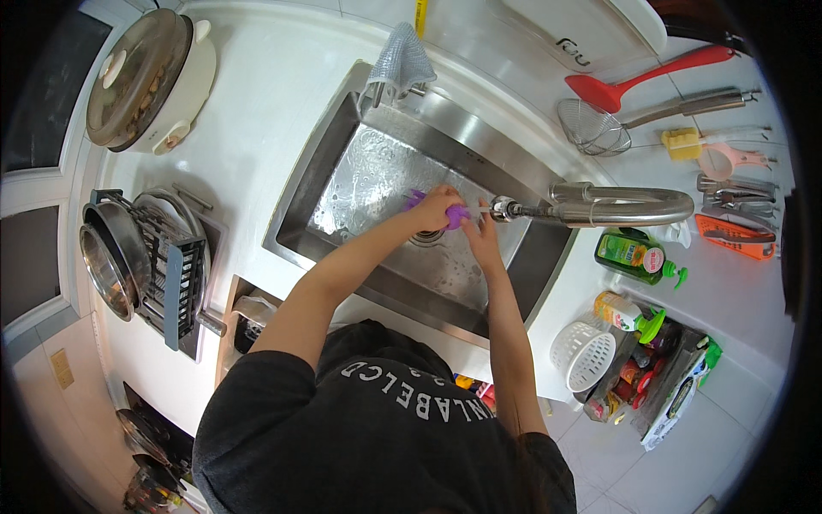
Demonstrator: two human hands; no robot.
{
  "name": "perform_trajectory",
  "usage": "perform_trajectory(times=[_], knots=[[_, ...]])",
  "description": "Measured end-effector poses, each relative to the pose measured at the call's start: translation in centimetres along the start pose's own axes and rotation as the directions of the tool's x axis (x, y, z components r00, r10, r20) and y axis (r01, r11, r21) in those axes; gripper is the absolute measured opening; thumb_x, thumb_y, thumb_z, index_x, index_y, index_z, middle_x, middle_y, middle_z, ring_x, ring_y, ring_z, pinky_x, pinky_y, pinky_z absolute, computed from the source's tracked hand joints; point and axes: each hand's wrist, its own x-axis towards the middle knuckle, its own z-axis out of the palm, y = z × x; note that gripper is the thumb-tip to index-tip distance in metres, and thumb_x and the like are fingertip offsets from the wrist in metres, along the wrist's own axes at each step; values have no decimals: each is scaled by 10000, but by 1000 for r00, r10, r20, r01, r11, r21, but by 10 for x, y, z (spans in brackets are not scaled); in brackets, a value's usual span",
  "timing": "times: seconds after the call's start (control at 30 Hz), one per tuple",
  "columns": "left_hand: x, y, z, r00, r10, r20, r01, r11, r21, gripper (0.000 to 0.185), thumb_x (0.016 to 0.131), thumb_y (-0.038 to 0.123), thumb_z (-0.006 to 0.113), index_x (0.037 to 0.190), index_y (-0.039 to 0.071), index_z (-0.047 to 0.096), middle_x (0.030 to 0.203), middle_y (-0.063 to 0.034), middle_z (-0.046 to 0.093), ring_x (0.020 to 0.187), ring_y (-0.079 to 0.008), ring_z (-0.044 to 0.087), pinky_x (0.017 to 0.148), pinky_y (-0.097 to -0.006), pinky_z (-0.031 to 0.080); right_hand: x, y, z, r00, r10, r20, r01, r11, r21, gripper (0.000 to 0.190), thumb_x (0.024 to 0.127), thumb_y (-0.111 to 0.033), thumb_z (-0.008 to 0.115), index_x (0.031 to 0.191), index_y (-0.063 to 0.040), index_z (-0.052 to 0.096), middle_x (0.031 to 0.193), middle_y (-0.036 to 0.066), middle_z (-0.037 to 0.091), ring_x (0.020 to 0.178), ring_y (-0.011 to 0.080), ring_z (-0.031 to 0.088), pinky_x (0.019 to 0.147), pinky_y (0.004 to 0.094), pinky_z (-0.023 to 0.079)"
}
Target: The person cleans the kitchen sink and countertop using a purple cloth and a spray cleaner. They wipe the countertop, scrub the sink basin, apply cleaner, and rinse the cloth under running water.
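Observation:
My left hand [438, 207] is closed around a purple cloth [456, 217] over the stainless steel sink [437, 270], close to the drain. Beside it, my right hand [481, 234] has its fingers at the right end of the cloth, under the metal faucet [507, 209]; whether they grip it is hard to tell. Part of the purple cloth sticks out on the far side of my left hand. Water seems to run from the faucet's end, and the sink floor is wet.
A grey mesh cloth [399, 61] hangs at the sink's far rim. Dish soap [632, 256], a spray bottle [620, 311] and a white basket [583, 356] stand right. A dish rack [173, 283] and lidded pot [151, 83] are left. Utensils hang on the right wall, among them a strainer [594, 127].

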Motion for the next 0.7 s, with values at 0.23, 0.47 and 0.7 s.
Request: perform_trajectory(times=[0.23, 0.47, 0.7], knots=[[18, 9, -24, 963, -116, 244, 244, 766, -595, 363, 791, 34, 620, 1154, 35, 618, 1074, -110, 632, 1006, -236, 593, 859, -347, 498, 35, -2, 19, 825, 482, 295, -563, 669, 484, 599, 989, -520, 431, 1389, -74, 447, 1342, 101, 519, 1205, 185, 497, 1021, 294, 383], [11, 21, -5, 757, -550, 352, 369, -85, -926, 347, 869, 33, 590, 1215, 41, 565, 1076, -82, 620, 973, -166, 605, 781, -279, 518, 6, 15, 18, 812, 456, 364, -580, 562, 589, 625, 984, -583, 354, 1356, -96, 475, 1304, 41, 551, 1192, 190, 520, 1010, 357, 415], [-8, 26, 25, 763, -618, -191, 186, 493, -850, 346, 836, -15, 567, 1179, 31, 545, 1121, -108, 592, 1032, -251, 587, 892, -359, 494, -14, -12, 48, 817, 346, 460, -540, 183, 821, 638, 980, -611, 304, 1331, -115, 498, 1329, 53, 547, 1197, 215, 530, 1010, 414, 436]])
